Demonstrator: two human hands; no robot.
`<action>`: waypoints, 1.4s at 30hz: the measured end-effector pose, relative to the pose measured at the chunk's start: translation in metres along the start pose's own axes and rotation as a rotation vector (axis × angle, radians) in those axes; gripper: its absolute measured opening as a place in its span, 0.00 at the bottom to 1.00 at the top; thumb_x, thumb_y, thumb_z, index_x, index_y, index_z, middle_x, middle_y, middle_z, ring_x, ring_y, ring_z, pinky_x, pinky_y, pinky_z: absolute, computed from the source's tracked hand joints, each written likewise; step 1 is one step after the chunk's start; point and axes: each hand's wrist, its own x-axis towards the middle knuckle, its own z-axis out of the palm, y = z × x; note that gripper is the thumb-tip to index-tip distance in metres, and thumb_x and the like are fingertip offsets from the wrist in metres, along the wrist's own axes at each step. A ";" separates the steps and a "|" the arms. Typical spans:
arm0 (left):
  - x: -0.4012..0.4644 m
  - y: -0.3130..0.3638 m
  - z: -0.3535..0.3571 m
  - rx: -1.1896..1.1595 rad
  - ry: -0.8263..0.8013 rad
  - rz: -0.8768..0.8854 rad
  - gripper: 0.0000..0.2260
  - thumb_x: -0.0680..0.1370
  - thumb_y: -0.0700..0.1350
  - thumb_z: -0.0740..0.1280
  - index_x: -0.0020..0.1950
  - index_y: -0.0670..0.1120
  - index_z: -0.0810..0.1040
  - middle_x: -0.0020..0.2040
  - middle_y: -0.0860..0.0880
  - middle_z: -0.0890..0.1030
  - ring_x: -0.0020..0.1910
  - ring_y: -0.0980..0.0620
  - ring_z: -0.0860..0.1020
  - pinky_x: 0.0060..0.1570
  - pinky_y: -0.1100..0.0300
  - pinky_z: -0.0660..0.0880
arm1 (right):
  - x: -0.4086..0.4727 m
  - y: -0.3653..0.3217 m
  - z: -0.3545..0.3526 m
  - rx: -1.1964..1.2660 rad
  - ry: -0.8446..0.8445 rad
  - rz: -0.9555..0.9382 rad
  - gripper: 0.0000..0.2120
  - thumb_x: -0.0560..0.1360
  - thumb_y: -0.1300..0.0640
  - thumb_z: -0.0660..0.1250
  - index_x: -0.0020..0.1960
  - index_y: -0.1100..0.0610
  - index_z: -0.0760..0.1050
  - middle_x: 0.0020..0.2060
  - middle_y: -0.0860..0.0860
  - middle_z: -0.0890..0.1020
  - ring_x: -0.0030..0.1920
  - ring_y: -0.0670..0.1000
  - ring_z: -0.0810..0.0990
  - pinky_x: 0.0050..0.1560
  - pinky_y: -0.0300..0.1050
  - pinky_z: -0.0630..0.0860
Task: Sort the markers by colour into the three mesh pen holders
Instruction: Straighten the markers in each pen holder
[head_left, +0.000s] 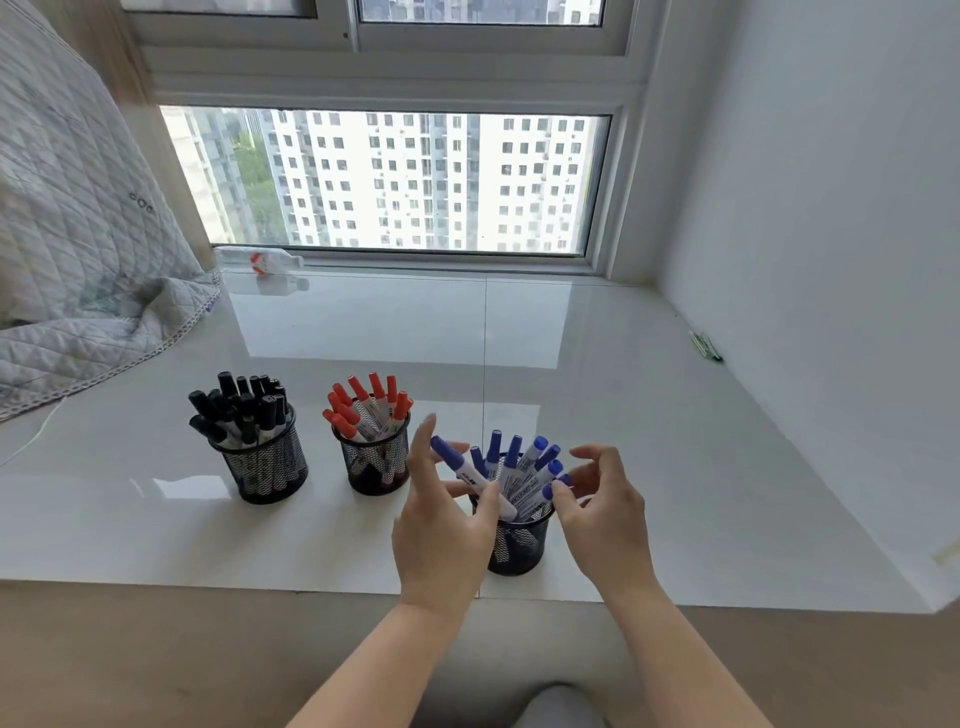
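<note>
Three black mesh pen holders stand on a glossy white sill. The left holder (265, 470) is full of black markers (241, 405), and the middle holder (378, 467) holds red markers (366, 402). Nearest me, the right holder (519, 545) contains blue markers (519, 460). My left hand (441, 535) pinches one tilted blue marker (445, 451) between thumb and fingers, its lower end inside the right holder. On the holder's right side, my right hand (608, 514) hovers with fingers loosely curled, its thumb tip touching a blue cap.
A clear plastic bottle (260, 260) lies by the window at the back left. A quilted grey blanket (78, 270) spills onto the sill's left side. A few green pens (706, 345) lie against the right wall. The sill's front edge (260, 584) runs just below the holders.
</note>
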 end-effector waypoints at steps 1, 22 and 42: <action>0.001 0.000 -0.001 0.009 0.018 0.024 0.34 0.71 0.45 0.73 0.70 0.50 0.57 0.53 0.58 0.74 0.40 0.59 0.80 0.36 0.59 0.79 | 0.001 0.000 0.000 0.002 -0.005 0.020 0.13 0.72 0.61 0.69 0.50 0.50 0.67 0.36 0.45 0.77 0.36 0.41 0.76 0.36 0.24 0.70; 0.011 -0.022 0.003 0.354 -0.049 0.286 0.09 0.70 0.46 0.74 0.49 0.52 0.84 0.38 0.54 0.83 0.37 0.52 0.80 0.27 0.61 0.75 | 0.029 -0.007 0.012 -0.306 -0.131 0.100 0.12 0.73 0.46 0.67 0.40 0.54 0.72 0.31 0.45 0.74 0.35 0.50 0.74 0.33 0.42 0.65; 0.084 0.017 0.046 0.676 -0.634 0.318 0.15 0.76 0.46 0.59 0.62 0.54 0.72 0.58 0.52 0.76 0.59 0.48 0.72 0.53 0.53 0.69 | 0.049 -0.001 -0.032 -0.017 -0.026 -0.073 0.08 0.74 0.49 0.66 0.40 0.52 0.72 0.30 0.44 0.75 0.31 0.43 0.71 0.33 0.33 0.66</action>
